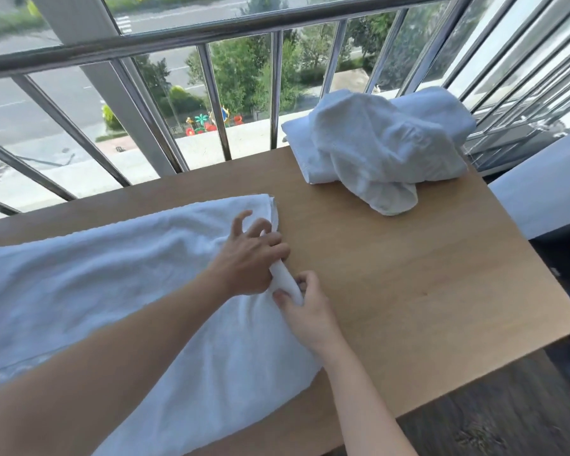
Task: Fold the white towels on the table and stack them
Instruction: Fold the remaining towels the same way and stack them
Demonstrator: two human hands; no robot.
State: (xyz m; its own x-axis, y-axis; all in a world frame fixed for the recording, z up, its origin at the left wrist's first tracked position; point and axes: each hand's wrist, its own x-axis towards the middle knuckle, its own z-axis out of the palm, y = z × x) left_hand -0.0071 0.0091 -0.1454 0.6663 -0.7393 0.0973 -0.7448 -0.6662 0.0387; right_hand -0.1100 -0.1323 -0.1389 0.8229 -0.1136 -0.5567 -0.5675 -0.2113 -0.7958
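Note:
A large white towel (119, 291) lies spread over the left half of the wooden table (425, 274), one layer folded over another. My left hand (249, 255) grips its right edge, the fingers curled over the bunched cloth. Just below it, my right hand (305, 307) pinches the same bunched edge between thumb and fingers. At the far right corner a crumpled white towel (375, 153) sits on top of a folded white towel (301, 153), with another rolled one (441, 106) behind.
A metal railing (211, 93) with windows runs along the table's far side, close behind the towels. A white surface (540, 192) stands off the right edge. Dark floor (507, 416) shows at the near right. Bare wood lies between the spread towel and the pile.

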